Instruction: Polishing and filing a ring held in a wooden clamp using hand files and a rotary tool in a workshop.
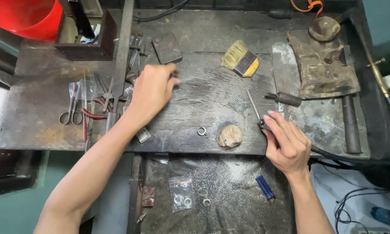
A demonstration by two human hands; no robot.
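Note:
My left hand (153, 89) reaches over the dark workbench (203, 95), fingers curled near small tools just below a dark rectangular block (166, 47); what the fingertips pinch is hidden. My right hand (288, 143) grips a handpiece with a thin metal point (254, 105) aimed up and left, its cable trailing right. A silver ring (202, 131) lies on the bench between my hands, beside a rounded wooden lump (230, 136).
Scissors (71, 110), red-handled pliers (93, 115) and files lie at left. A brush (241, 60) and an awl (286, 99) sit at right, by a crusted slab (322, 69). A lower tray holds a plastic bag with rings (181, 193), a loose ring (206, 202) and a blue lighter (265, 188). Red bucket (28, 17) at top left.

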